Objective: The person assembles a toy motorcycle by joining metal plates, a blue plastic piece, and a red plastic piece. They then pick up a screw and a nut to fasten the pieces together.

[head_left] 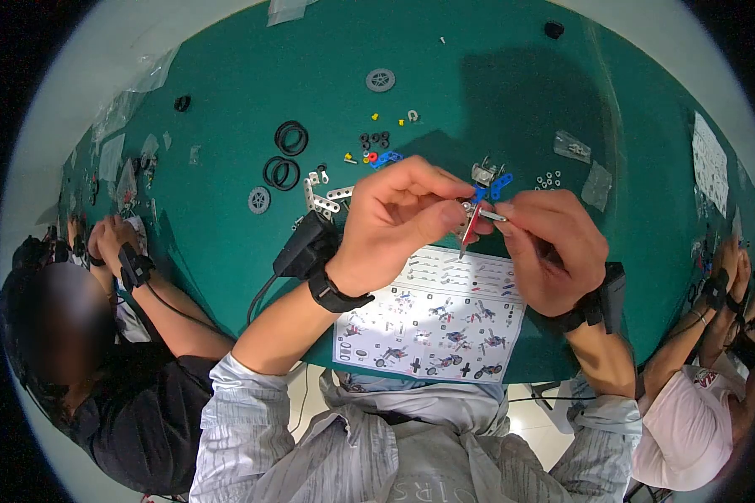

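Observation:
Both hands meet above the instruction sheet [432, 323] on the green table [310, 50]. Between the thumb and fingers of my left hand [398, 218] is a small assembly [476, 201] of blue, red and silver parts. My right hand [554, 247] pinches a short silver piece [491, 215] at the right side of that assembly. Its fingers are bent and pressed together. A blue perforated piece [501, 185] sticks out just above my right fingertips. Where the parts join is partly hidden by my fingers.
Black rings [291, 138], grey wheels [380, 80], perforated silver strips [319, 199], a blue part [386, 158] and small black pieces [374, 141] lie left and ahead. Nuts [549, 179] and a plastic bag [571, 146] lie right. People sit at both sides, a co-worker's hands [109, 239] at left.

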{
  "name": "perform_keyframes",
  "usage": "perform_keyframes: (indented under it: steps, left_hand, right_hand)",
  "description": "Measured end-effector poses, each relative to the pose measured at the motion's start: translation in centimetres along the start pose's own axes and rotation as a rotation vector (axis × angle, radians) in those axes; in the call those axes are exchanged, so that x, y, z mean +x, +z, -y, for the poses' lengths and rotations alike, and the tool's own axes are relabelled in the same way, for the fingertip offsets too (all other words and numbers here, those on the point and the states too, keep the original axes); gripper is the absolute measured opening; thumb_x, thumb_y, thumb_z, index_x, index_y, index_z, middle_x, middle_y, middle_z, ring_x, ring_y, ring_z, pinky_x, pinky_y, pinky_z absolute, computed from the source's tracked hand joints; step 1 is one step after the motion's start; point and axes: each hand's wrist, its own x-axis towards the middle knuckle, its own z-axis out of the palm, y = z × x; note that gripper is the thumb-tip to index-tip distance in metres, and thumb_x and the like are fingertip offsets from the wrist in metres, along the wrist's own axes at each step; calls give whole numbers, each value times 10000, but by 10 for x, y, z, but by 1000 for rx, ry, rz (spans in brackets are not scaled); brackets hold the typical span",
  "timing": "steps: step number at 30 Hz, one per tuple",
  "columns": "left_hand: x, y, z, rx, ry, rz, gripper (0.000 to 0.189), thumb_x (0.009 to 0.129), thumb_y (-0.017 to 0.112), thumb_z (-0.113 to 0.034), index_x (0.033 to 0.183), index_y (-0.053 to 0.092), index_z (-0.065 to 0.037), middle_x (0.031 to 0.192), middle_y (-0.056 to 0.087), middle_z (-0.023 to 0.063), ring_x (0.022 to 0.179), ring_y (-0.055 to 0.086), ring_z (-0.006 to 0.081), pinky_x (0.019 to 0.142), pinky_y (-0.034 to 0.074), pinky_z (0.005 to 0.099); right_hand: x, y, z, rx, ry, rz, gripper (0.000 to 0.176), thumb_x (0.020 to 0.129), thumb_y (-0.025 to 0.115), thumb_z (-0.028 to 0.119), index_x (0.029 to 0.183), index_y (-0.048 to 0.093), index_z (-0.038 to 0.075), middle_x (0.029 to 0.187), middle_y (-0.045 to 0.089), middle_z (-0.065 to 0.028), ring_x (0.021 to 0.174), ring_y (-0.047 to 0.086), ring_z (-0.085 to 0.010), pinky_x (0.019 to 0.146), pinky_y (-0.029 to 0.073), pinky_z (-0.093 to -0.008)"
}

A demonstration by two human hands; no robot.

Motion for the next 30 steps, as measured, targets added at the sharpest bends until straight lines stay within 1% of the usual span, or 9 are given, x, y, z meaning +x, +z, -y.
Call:
perform_keyframes:
  steps: [5,8,12,15,18,21,23,27,30]
  left_hand:
    - [0,-3,-4,82,-49,-4,189,934,667,24,1113,621,62,1089,712,213,970,725,254,865,602,360]
    - [1,-1,-6,120,-64,-16,212,921,689,19,1116,623,70,1093,715,221,949,731,250,854,605,348]
    - [0,1,-10,156,-71,-38,253,898,706,45,1136,626,82,1103,713,228,964,729,246,858,601,334]
    - [0,6,-14,342,-48,-28,257,916,682,17,1161,620,63,1149,702,232,927,722,215,833,595,327]
    - [1,6,-13,235,-41,-27,319,870,696,104,1181,627,93,1127,708,214,1015,717,249,905,584,332]
    - [1,9,-14,303,-14,-60,282,866,701,100,1145,661,76,1130,712,189,979,719,215,851,580,307]
    - [2,6,-9,394,70,-37,254,848,727,87,1097,694,53,1115,722,169,936,712,184,773,559,282]
    - [4,5,-10,603,174,-5,231,796,787,51,1015,749,-13,1056,745,125,851,690,140,656,493,252]
    - [4,6,-20,836,227,81,216,807,762,86,1013,716,40,1050,734,169,913,689,180,798,542,291]
  right_hand:
    - [-1,3,-4,-56,-120,-18,275,772,774,-53,1019,700,43,922,702,-109,703,697,-210,554,547,-288]
    - [0,4,-3,-79,-126,-23,277,761,785,-47,1008,698,43,918,700,-106,689,697,-212,546,544,-289]
    - [1,4,2,-48,-68,-20,268,752,798,-42,987,695,34,890,698,-110,688,698,-215,541,540,-291]
    - [0,3,4,-54,-33,-8,264,749,800,-45,979,693,29,865,697,-115,688,698,-219,539,538,-292]
    - [-1,3,3,-42,-18,-19,260,750,797,-49,976,692,27,849,695,-117,685,697,-226,540,538,-296]
    - [-2,4,5,-13,14,-15,243,760,788,-49,971,690,23,842,692,-121,687,696,-232,545,535,-299]
    - [-2,2,6,5,37,4,214,783,773,-40,970,690,19,836,688,-123,687,693,-234,553,532,-302]
    - [2,-1,7,1,103,58,138,847,730,-3,978,689,7,803,663,-117,621,631,-203,527,476,-291]
    - [1,1,5,68,161,58,102,879,708,19,976,687,1,781,638,-106,568,560,-173,495,414,-279]
